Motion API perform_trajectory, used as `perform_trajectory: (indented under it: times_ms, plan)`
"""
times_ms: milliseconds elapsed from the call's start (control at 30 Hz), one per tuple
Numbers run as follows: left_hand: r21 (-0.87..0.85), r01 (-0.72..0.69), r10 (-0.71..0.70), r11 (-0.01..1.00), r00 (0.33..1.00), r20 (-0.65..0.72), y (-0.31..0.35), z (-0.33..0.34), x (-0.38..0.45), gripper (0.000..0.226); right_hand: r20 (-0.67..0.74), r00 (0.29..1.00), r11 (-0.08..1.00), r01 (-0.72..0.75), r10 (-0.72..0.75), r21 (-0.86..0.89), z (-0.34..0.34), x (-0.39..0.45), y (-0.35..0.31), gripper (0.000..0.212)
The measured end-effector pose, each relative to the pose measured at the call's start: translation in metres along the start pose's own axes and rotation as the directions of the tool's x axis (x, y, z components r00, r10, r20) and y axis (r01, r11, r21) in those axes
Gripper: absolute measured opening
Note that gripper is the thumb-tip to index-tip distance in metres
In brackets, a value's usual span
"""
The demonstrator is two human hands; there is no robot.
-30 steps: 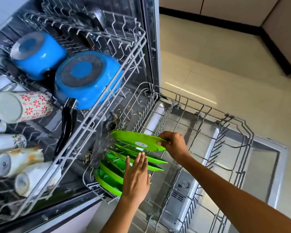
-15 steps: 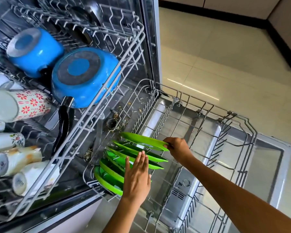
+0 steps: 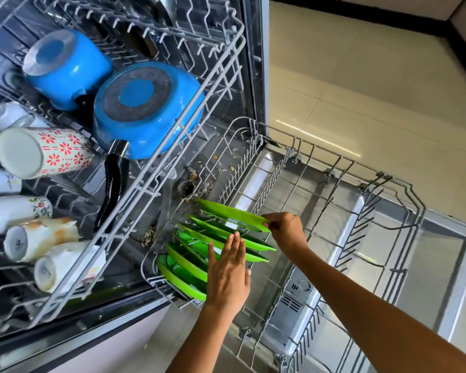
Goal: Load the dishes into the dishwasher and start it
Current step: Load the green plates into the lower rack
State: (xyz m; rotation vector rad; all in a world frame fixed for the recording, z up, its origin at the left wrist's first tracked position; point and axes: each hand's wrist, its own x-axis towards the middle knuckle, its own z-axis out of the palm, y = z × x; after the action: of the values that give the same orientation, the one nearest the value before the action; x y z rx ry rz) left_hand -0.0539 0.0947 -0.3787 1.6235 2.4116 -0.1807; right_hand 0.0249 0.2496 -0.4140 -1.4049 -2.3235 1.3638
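Right hand [image 3: 285, 228] pinches the top green plate [image 3: 232, 214]; left hand [image 3: 228, 275], fingers straight, touches the racked plates [image 3: 189, 261].

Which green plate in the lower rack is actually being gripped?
The rearmost green plate, at the far end of the row. The right hand pinches its rim. The left hand rests flat, fingers straight, against the other plates nearer the person.

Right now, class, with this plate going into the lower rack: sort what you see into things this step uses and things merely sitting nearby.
In use:
- flat bright-green plastic plate, pinched by the right hand
- left hand, fingers straight against the racked green plates
- grey wire lower rack

Sitting nearby:
- two upturned blue pans
- white floral mugs
- grey wire upper rack
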Motion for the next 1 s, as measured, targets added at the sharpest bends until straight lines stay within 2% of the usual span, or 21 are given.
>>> perform_trajectory:
  times_ms: [233,400,500,567,667,767,867,1000]
  plan:
    - [-0.033,0.032,-0.028,0.999,0.992,0.126,0.002,-0.007,0.000,0.083,0.125,0.985,0.955,-0.076,0.116,-0.287,-0.017,0.003,0.000,0.023]
    - [-0.087,0.005,0.009,0.996,0.988,0.157,0.003,-0.017,-0.001,0.071,0.194,0.974,0.911,-0.025,0.114,-0.412,-0.025,-0.001,0.000,0.031]
    - [-0.132,-0.010,0.030,0.991,0.988,0.152,0.002,-0.021,-0.006,0.067,0.172,0.973,0.884,-0.056,0.152,-0.463,-0.025,-0.009,-0.001,0.035]
    - [-0.164,-0.019,0.047,0.986,0.985,0.168,0.003,-0.026,-0.012,0.060,0.116,0.980,0.901,-0.098,0.162,-0.423,-0.026,-0.020,-0.001,0.035]
    - [-0.196,-0.004,0.039,0.981,0.984,0.176,0.007,-0.033,-0.029,0.052,0.012,0.984,0.964,-0.174,0.180,-0.201,-0.030,-0.049,-0.003,0.034]
    - [-0.280,0.034,-0.003,0.959,0.994,0.111,0.013,-0.038,-0.058,0.047,-0.058,0.981,0.982,-0.186,0.184,-0.026,-0.033,-0.088,-0.012,0.026]
    - [-0.371,0.049,-0.021,0.927,0.997,0.078,0.018,-0.058,-0.092,0.044,-0.058,0.989,0.989,-0.135,0.139,0.062,-0.044,-0.125,-0.034,0.024]
    - [-0.480,0.020,-0.094,0.877,0.987,-0.132,0.011,-0.093,-0.137,0.045,-0.050,0.999,0.992,0.017,-0.011,0.122,-0.062,-0.166,-0.087,0.025]
